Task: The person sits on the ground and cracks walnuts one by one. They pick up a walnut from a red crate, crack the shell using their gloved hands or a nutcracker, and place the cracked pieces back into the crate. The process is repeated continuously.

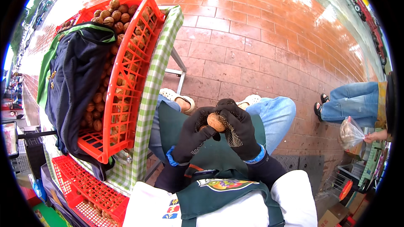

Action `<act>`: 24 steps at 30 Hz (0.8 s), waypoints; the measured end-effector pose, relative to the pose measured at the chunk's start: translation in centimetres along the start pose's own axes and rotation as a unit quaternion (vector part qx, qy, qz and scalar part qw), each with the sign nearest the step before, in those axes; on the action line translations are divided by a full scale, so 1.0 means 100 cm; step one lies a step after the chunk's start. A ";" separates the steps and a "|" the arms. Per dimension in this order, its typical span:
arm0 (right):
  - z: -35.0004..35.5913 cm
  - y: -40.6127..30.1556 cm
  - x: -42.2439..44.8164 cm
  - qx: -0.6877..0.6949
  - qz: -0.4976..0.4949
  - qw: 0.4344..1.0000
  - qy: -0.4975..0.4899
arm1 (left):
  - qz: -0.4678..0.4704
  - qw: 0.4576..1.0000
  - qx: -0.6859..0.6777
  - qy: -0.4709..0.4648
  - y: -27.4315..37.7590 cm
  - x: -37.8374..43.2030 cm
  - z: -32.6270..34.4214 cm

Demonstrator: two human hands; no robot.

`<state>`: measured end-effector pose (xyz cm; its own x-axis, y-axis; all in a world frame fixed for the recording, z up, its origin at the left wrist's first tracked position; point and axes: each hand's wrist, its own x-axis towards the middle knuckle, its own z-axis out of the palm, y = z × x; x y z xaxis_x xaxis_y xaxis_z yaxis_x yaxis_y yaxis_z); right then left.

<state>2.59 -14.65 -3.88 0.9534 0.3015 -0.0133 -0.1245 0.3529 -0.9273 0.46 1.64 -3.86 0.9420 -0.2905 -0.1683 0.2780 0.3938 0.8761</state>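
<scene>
Both of my hands wear black gloves with small grip dots and meet above the dark green apron (214,151) on my lap. A walnut (216,122) in its shell is held between them. My left hand (194,132) has its fingers around the walnut's lower left side, with a second brown piece partly hidden under it. My right hand (236,126) presses on the walnut from the right, fingertips curled over its top. To the left, a red plastic crate (110,113) full of walnuts (116,15) stands on a table, partly covered by a dark blue cloth garment (75,69).
The table with a green checked tablecloth (157,60) runs close along my left. Below it is another red crate (88,192) with walnuts. At the right a person in jeans (353,101) holds a clear plastic bag (350,132). A wire basket (336,179) and cardboard boxes (334,214) stand lower right.
</scene>
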 end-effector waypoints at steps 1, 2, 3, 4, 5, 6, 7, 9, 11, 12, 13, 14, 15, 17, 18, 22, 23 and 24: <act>0.002 -0.003 0.001 0.049 0.044 0.997 0.028 | -0.001 1.000 -0.017 -0.001 0.000 0.000 0.000; 0.006 -0.009 0.003 0.097 0.087 0.990 0.056 | -0.003 0.999 -0.033 -0.003 0.000 0.000 0.000; 0.009 -0.014 0.004 0.144 0.130 0.977 0.083 | -0.003 0.999 -0.050 -0.003 0.001 -0.001 0.000; 0.009 -0.018 0.006 0.134 0.110 0.983 0.056 | 0.000 0.999 -0.052 0.000 0.002 -0.001 0.000; 0.007 -0.021 0.006 0.124 0.090 0.988 0.029 | 0.003 0.999 -0.054 0.004 0.002 -0.001 0.000; 0.006 -0.023 0.005 0.090 0.073 0.993 0.008 | 0.006 0.998 -0.056 0.007 0.003 -0.001 0.000; 0.005 -0.024 0.005 0.057 0.053 0.997 -0.012 | 0.008 0.999 -0.048 0.016 0.004 -0.001 0.000; 0.004 -0.024 0.000 -0.056 0.019 0.997 -0.041 | 0.012 0.999 -0.033 0.032 0.004 0.000 0.000; 0.008 -0.017 -0.004 -0.009 0.048 0.999 -0.019 | 0.013 0.999 -0.046 0.013 -0.001 -0.002 -0.002; 0.011 -0.016 -0.007 0.035 0.075 0.997 0.001 | 0.012 0.999 -0.052 0.003 -0.003 -0.002 -0.003; 0.013 -0.014 -0.009 0.079 0.100 0.992 0.020 | 0.015 1.000 -0.025 -0.006 -0.003 -0.003 -0.002; 0.011 -0.009 -0.010 -0.009 0.036 0.999 0.016 | 0.018 1.000 0.003 -0.014 -0.002 -0.003 -0.001; 0.008 -0.001 -0.010 -0.097 -0.029 0.995 0.012 | 0.020 0.999 0.030 -0.023 -0.002 -0.003 0.000; 0.004 0.002 -0.011 -0.249 -0.137 0.959 0.009 | 0.050 0.993 0.108 0.002 -0.002 -0.005 0.008; 0.006 -0.004 -0.006 -0.311 -0.181 0.933 0.007 | 0.067 0.987 0.148 0.017 -0.001 -0.005 0.010; 0.006 -0.016 0.003 -0.174 -0.088 0.981 0.017 | 0.020 0.997 0.073 -0.007 -0.001 -0.005 0.002; 0.004 -0.017 0.004 -0.072 -0.027 0.997 0.028 | 0.020 0.997 0.076 -0.012 0.002 -0.004 0.002; -0.003 -0.019 0.004 0.081 0.059 0.995 0.029 | 0.019 0.997 0.078 -0.017 0.003 -0.003 0.002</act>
<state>3.27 -15.46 -2.28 0.9434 0.2990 -0.1439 -0.2740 0.4572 -0.8461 0.19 1.68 -3.42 0.9439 -0.3078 -0.1199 0.2064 0.2663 0.9415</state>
